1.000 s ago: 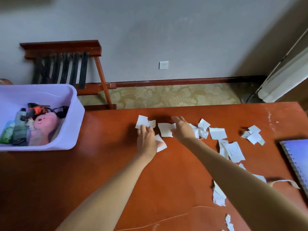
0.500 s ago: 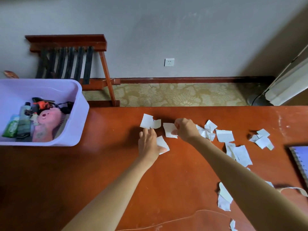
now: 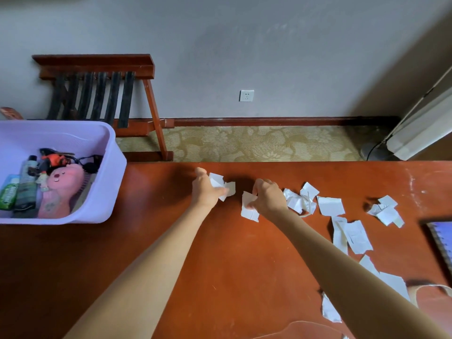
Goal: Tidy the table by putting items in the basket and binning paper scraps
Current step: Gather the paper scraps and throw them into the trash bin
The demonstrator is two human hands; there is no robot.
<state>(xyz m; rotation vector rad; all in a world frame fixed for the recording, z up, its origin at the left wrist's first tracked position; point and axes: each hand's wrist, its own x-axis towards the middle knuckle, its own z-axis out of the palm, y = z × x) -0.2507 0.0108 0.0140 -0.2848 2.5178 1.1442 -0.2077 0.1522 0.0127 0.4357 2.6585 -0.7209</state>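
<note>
White paper scraps lie scattered over the red-brown table (image 3: 232,265). My left hand (image 3: 204,189) reaches to the far edge and grips a small bunch of scraps (image 3: 223,185). My right hand (image 3: 267,198) pinches another scrap (image 3: 248,209) just to the right of it. More scraps lie to the right: a crumpled cluster (image 3: 302,199), a flat piece (image 3: 330,206), a small pile (image 3: 386,210) and long strips (image 3: 352,236). The lilac basket (image 3: 107,192) stands at the table's left with a pink plush toy (image 3: 60,189), bottles and other items inside.
A spiral notebook (image 3: 442,243) lies at the right edge. Scraps (image 3: 329,309) also lie near my right forearm. Beyond the table are patterned carpet, a wooden luggage rack (image 3: 97,94) against the wall and a wall socket (image 3: 246,95). No bin is in view.
My left hand moved forward from the near scrap to the far scraps and closed on them. My right hand drew its scrap toward me and to the left.
</note>
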